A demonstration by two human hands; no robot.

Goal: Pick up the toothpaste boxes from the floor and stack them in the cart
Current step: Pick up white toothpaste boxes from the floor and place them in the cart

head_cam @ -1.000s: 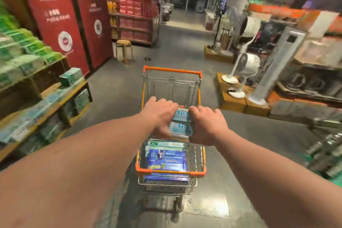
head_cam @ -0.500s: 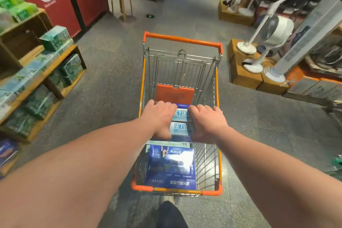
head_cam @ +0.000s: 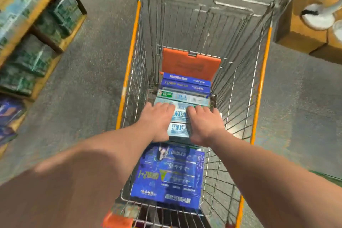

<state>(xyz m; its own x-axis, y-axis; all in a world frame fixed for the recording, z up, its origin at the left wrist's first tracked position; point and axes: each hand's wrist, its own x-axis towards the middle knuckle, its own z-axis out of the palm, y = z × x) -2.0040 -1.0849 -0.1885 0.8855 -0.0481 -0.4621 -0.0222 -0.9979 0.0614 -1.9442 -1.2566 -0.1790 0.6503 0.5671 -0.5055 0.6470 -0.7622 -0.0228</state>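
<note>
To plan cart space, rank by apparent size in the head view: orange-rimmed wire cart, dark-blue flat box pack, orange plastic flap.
Orange-rimmed wire cart
dark-blue flat box pack, nearer, so true size is unsure
orange plastic flap

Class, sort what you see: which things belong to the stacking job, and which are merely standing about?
Job: left hand, right hand, held pale toothpaste boxes, blue boxes, cart.
Standing about: wooden shelf, green boxes, white fan bases.

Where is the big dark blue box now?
In the head view, the big dark blue box lies flat inside the cart at its near end, close below the left hand and right hand, which hold pale blue boxes.
</note>
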